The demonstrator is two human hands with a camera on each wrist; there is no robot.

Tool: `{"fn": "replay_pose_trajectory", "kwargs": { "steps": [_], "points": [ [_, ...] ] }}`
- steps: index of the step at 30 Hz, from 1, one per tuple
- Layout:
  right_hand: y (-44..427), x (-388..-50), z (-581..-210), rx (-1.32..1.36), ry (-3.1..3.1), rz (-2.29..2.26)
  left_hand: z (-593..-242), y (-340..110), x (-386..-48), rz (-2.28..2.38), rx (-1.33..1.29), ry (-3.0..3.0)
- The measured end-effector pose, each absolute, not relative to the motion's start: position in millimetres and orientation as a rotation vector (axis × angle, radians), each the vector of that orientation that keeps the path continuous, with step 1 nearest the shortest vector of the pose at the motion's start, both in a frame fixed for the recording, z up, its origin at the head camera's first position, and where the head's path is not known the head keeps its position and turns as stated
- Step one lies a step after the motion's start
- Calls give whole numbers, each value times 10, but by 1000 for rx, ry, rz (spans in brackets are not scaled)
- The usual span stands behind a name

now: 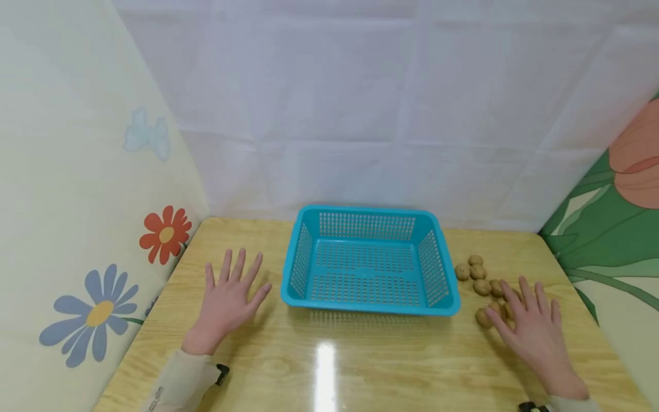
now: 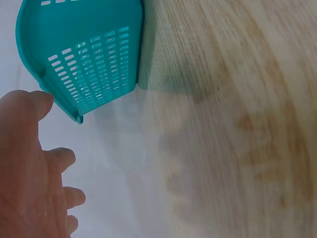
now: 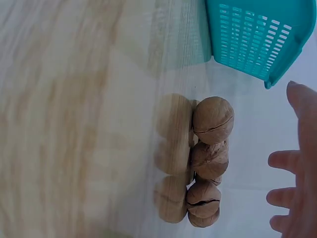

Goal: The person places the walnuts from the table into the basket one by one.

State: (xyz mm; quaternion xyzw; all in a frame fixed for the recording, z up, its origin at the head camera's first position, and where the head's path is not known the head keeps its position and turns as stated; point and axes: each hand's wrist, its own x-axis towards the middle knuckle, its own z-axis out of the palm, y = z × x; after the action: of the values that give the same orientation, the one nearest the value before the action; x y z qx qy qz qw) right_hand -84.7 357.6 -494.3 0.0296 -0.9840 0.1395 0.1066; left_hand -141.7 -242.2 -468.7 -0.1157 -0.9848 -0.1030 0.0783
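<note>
A blue plastic basket (image 1: pixel 370 309) with perforated walls stands in the middle of the table, and nothing lies inside it. To its left my left hand (image 1: pixel 229 306) hovers with fingers spread, holding nothing; the left wrist view has the basket's side wall (image 2: pixel 94 64) beyond the thumb. Several walnuts (image 1: pixel 481 286) lie in a loose group right of the basket. My right hand (image 1: pixel 540 337) is over the nearer walnuts and hides part of them. In the right wrist view its fingers stay apart from the cracked-shell walnuts (image 3: pixel 213 119).
The glossy wood-grain table (image 1: pixel 273 366) reflects a bright light strip near its front. A white cloth wall (image 1: pixel 319 114) rises behind. Flower-printed panels stand at the left (image 1: pixel 98 200) and right (image 1: pixel 618 240) edges.
</note>
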Motion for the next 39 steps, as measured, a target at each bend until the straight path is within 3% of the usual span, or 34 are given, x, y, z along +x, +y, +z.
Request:
{"fn": "replay_pose_trajectory", "kwargs": {
  "steps": [7,21,32,39],
  "points": [
    [3649,-889,-4945,130,-2869,426,-4683,-2389,-1496,-379,-363,-2938],
    [4156,-1031,-4834,207,-2799,592,-4635,-2202,-1660,-1206,-326,-2737],
    [4463,-1303,-5072,720,-2606,603,-4672,-1984,-1761,-2117,-151,-2396],
    [4468,-1338,-5113,696,-2668,610,-4697,-1889,-1759,-2258,-74,-2347]
  ]
}}
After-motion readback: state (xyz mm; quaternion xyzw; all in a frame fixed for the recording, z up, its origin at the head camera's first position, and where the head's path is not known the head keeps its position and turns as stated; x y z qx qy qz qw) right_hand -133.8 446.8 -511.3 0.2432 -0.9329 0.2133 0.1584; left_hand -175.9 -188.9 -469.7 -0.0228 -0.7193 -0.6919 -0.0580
